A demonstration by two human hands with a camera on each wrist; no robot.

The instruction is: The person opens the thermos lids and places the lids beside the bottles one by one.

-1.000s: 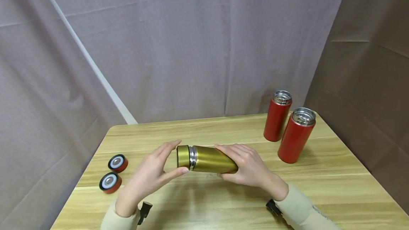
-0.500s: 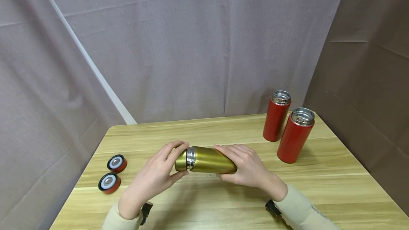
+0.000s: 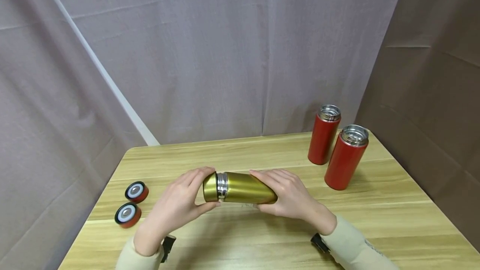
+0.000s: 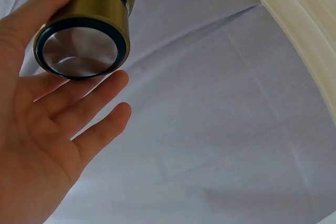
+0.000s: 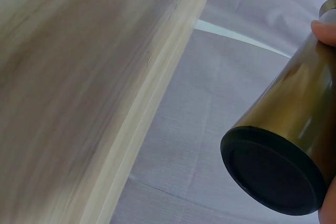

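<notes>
In the head view a gold thermos (image 3: 247,187) lies roughly sideways above the table, its black base showing in the right wrist view. My right hand (image 3: 286,191) grips the body near its base end, thumb below and fingers over the top. At the other end sits a gold lid (image 3: 210,187), slightly tilted against the silver threaded neck (image 3: 222,186), part of which is exposed. My left hand (image 3: 180,201) holds this lid between thumb and fingers. The left wrist view shows the lid's round metal top (image 4: 80,51), with the lower fingers loosely extended beneath it.
Two red thermoses (image 3: 323,141) (image 3: 346,161) stand lidless at the table's back right. On the left lie two red lids (image 3: 136,191) (image 3: 128,215), undersides up. Grey curtains (image 3: 210,53) hang behind the wooden table (image 3: 210,149).
My left fingers have closed in from a spread pose onto the gold lid, moved forward over it, then drawn back slightly left. More of the neck shows now. The right hand stays put.
</notes>
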